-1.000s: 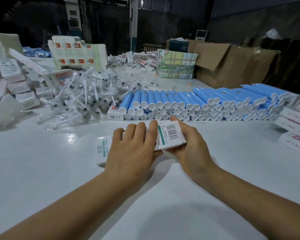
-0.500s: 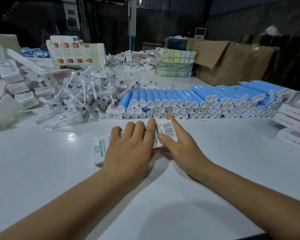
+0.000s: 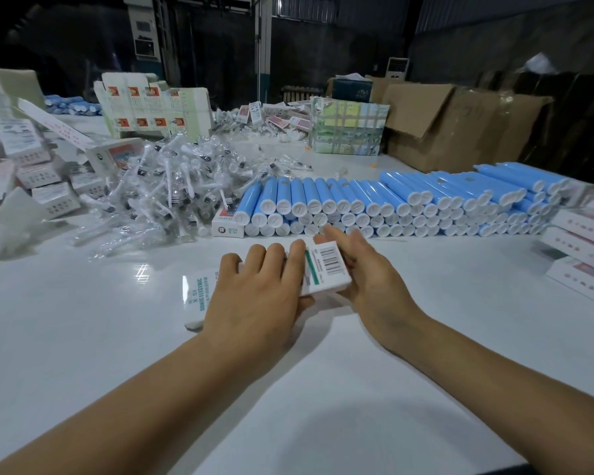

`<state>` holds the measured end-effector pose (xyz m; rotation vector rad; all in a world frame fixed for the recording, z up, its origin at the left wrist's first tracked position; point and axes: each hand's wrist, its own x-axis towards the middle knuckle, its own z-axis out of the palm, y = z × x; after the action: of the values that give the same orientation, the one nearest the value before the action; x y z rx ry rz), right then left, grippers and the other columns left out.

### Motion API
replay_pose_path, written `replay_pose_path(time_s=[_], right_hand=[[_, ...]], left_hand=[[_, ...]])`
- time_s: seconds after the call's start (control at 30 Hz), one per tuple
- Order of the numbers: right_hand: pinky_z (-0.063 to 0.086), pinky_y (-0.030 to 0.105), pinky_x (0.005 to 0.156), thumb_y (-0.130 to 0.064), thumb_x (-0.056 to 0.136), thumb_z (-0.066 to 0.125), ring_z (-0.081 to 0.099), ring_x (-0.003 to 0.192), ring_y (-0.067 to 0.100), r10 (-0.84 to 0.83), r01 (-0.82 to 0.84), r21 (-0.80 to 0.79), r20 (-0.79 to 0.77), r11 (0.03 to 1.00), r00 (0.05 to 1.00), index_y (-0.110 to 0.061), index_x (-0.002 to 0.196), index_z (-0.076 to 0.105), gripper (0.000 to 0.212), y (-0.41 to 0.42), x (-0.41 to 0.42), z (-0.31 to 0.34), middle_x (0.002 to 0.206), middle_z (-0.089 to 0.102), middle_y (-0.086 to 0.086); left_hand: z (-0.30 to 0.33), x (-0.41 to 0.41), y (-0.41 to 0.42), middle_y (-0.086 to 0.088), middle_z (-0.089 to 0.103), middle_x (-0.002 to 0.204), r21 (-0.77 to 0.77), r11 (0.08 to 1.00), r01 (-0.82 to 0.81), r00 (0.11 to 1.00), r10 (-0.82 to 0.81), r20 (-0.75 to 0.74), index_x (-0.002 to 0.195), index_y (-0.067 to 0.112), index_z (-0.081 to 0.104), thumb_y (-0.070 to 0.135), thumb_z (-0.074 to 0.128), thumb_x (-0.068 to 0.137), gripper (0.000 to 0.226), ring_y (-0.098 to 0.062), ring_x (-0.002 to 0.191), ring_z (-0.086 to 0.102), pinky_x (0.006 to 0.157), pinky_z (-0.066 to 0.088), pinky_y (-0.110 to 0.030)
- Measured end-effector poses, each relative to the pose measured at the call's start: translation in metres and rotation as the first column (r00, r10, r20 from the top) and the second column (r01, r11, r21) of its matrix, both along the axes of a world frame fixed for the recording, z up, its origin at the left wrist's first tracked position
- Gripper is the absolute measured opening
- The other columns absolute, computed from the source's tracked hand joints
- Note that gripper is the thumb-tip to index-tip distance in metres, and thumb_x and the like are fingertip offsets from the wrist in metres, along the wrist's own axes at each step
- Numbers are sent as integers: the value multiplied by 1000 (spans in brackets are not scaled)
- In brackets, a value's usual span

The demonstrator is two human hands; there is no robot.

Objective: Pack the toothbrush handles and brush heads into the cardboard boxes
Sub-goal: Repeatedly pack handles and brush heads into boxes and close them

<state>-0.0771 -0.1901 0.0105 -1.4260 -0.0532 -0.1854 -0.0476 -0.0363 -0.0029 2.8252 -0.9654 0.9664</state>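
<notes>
A white cardboard box (image 3: 326, 267) with green print and a barcode lies on the white table in front of me. My left hand (image 3: 258, 296) lies over its top, fingers across it and thumb under the near edge. My right hand (image 3: 364, 272) cups its right end, fingers behind the far side. Behind them, blue toothbrush handles (image 3: 391, 204) lie stacked in a long row, white caps toward me. A heap of bagged brush heads (image 3: 172, 190) sits at the left.
Small packed boxes (image 3: 48, 197) pile up at far left, more white boxes (image 3: 583, 248) stack at the right edge. One closed box (image 3: 227, 226) stands by the handles. Flat box blanks (image 3: 151, 108) and brown cartons (image 3: 460, 128) stand at the back.
The box's right end has tilted up a little again and my right hand has shifted along that end; my left hand stays on top. The view has moved slightly.
</notes>
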Motion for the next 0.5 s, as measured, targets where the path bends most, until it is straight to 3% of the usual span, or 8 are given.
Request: replay_pose_path(time_s=[0.1,0.17,0.23,0.3,0.37,0.4,0.43,0.5], right_hand=[[45,39,101,-65,64,48,63,109,11,-93,91,68,27,993,995,-35,109,62,55,-3,2,4,119,66,-9],[45,40,97,-59,73,44,60,111,15,-172,170,32,65,985,983,-29,116,60,55,-7,4,3,124,63,0],[46,38,88,-47,89,43,62,101,14,-209,216,-50,110,975,972,-29,112,61,34,-7,4,1,115,66,2],[46,34,85,-46,89,51,61,97,10,-178,200,-149,151,968,972,-35,110,59,25,-4,2,-2,107,66,-5],[47,22,79,-54,78,54,59,100,3,-51,86,-236,152,968,987,-41,118,53,42,0,-1,-4,108,62,-14],[47,17,74,-59,71,54,56,102,-1,17,20,-282,127,959,992,-44,123,49,54,4,-1,-6,111,59,-19],[46,14,69,-61,68,55,54,103,-5,63,-22,-345,107,938,992,-48,128,44,62,8,-2,-8,111,55,-24],[49,15,65,-53,71,62,52,95,-11,70,-4,-485,118,874,991,-49,132,43,65,17,-5,-11,105,50,-30]], left_hand=[[6,1,-2,-6,51,122,-69,996,55,995,-60,-76,147,11,31,57,25,86,76,-28,106,48,84,35,-40],[19,3,2,-8,52,120,-378,900,217,952,-280,-121,143,13,36,55,29,87,70,-25,104,47,85,36,-34],[32,4,7,1,55,111,-760,578,299,819,-564,-107,128,33,44,48,41,91,40,-10,97,50,81,41,-17],[42,3,10,12,61,104,-991,137,1,649,-753,-104,112,42,51,50,44,92,22,0,96,58,82,48,-17],[44,11,10,3,65,114,-860,-231,-456,499,-866,-31,113,25,55,41,45,95,26,-13,106,61,94,49,-36],[44,13,10,-5,63,121,-729,-322,-604,451,-892,21,114,14,55,33,44,98,27,-20,110,61,98,47,-43],[42,13,11,-11,61,125,-630,-348,-694,415,-909,45,116,7,55,28,42,100,29,-26,111,61,98,47,-46],[32,12,13,-17,62,121,-540,-302,-786,328,-943,50,123,1,51,16,37,96,34,-35,104,64,85,53,-50]])
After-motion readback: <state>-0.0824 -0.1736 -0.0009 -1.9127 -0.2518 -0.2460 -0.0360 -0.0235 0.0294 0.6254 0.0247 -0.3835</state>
